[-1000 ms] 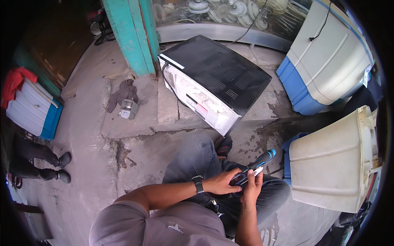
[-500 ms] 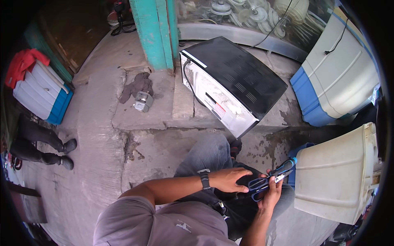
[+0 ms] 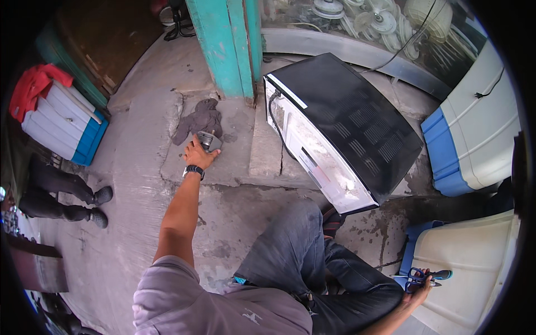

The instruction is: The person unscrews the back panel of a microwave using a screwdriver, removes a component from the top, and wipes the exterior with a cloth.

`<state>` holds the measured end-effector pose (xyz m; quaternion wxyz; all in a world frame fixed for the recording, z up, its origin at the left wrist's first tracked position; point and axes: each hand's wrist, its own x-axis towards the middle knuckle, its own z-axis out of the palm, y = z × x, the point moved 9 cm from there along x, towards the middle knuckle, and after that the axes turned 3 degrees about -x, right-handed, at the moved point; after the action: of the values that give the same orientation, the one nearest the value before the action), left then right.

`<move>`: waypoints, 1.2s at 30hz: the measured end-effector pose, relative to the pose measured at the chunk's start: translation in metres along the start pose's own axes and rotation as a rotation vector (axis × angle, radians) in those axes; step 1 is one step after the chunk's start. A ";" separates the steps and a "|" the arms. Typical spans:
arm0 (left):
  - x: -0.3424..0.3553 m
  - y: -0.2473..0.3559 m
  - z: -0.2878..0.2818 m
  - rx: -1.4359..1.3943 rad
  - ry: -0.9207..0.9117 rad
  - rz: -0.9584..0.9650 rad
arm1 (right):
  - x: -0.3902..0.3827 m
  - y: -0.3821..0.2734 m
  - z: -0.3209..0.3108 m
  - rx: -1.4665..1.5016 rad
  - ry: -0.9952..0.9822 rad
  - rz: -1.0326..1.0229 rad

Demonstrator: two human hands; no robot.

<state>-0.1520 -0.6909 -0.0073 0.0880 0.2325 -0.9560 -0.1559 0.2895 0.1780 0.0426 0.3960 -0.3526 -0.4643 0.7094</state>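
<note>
My left hand (image 3: 199,155) reaches out over the concrete, its thumb and fingers round a small grey metal motor (image 3: 210,142) with a short shaft. A dark crumpled rag (image 3: 200,118) lies just behind the motor. Low at the right, my right hand (image 3: 420,291) is closed round a pair of scissors with dark blue handles (image 3: 413,278) and a screwdriver with a blue and black handle (image 3: 443,274). In front of my bent legs, a black microwave oven (image 3: 357,111) rests tilted on the step, its pale, dirty panel and power cord facing me.
Blue and white tubs (image 3: 466,134) stand at the right, with a cream container (image 3: 469,251) beside my right hand. A turquoise post (image 3: 223,50) rises behind the rag. Fan parts (image 3: 379,22) lie behind glass. Another person's legs (image 3: 61,192) are at the left.
My left hand has left the scissors and stretched forward and left to the motor. My right hand has moved right and nearer, carrying the scissors and screwdriver. The view has shifted slightly.
</note>
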 end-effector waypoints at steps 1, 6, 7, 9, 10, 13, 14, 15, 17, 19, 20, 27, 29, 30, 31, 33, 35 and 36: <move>0.003 -0.007 0.002 -0.025 0.048 -0.014 | -0.001 -0.001 0.002 -0.025 0.008 -0.019; 0.009 0.009 0.013 -0.115 0.102 0.127 | -0.010 -0.006 0.033 -0.164 0.036 -0.008; 0.004 0.023 0.012 -0.180 0.097 0.167 | -0.011 -0.010 0.034 -0.167 0.044 -0.014; 0.009 0.043 0.004 -0.188 0.145 0.202 | -0.009 -0.006 0.042 -0.167 0.020 0.035; 0.018 0.063 0.005 -0.231 0.149 0.273 | -0.004 -0.005 0.040 -0.162 -0.002 0.022; 0.049 0.114 0.019 -0.229 0.180 0.369 | 0.009 0.000 0.027 -0.203 0.018 0.019; 0.061 0.124 0.027 -0.225 0.191 0.367 | 0.015 0.002 0.019 -0.221 0.002 0.029; 0.075 0.130 0.041 -0.220 0.159 0.330 | 0.018 0.005 0.014 -0.214 -0.005 0.030; 0.097 0.130 0.060 -0.220 0.123 0.285 | 0.020 0.007 0.007 -0.261 0.002 0.068; 0.116 0.120 0.078 -0.194 0.025 0.174 | 0.021 0.009 0.006 -0.281 -0.013 0.077; 0.130 0.105 0.080 -0.192 0.072 0.178 | 0.015 0.016 0.012 -0.392 0.033 0.119; 0.167 -0.006 0.051 -0.031 0.071 0.135 | 0.004 0.029 0.018 -0.455 0.150 0.199; 0.129 0.020 0.096 0.073 -0.089 0.126 | 0.002 -0.003 0.017 -0.270 0.048 0.005; 0.129 0.009 0.097 0.024 -0.099 0.079 | 0.007 0.000 0.011 -0.229 0.085 0.006; 0.129 0.002 0.099 -0.033 -0.114 0.030 | 0.008 0.001 0.009 -0.222 0.095 0.000; 0.131 0.004 0.091 0.012 -0.062 0.060 | 0.010 0.002 0.018 -0.205 0.007 0.016; 0.121 -0.002 0.079 0.059 -0.019 0.087 | 0.008 0.001 0.020 -0.201 0.004 0.019; 0.118 -0.009 0.064 -0.139 0.035 -0.005 | 0.009 0.007 0.015 -0.192 0.005 0.036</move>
<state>-0.2674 -0.7377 -0.0591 0.1203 0.2311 -0.9406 -0.2178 0.2712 0.1787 0.0393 0.3489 -0.3990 -0.5227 0.6677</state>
